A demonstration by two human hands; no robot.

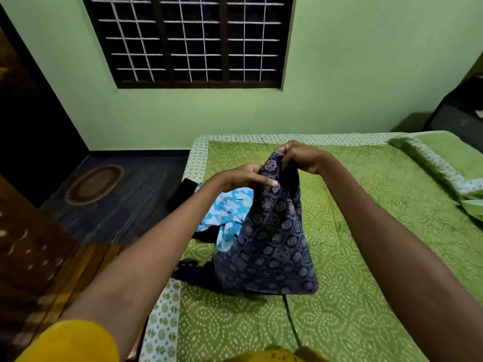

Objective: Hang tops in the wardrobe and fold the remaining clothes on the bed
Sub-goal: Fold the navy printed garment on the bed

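Note:
A dark blue printed garment hangs from both my hands above the bed, its lower edge resting on the green bedspread. My left hand pinches the garment's upper left edge. My right hand grips its top, fingers curled round the cloth. Behind the garment lies a light blue patterned cloth on the bed's left side, with black clothing beneath it and another dark piece near the bed's edge.
A green pillow lies at the bed's right end. A thin black cord runs across the bedspread toward me. An oval mat sits on the dark floor at left. A barred window fills the green wall.

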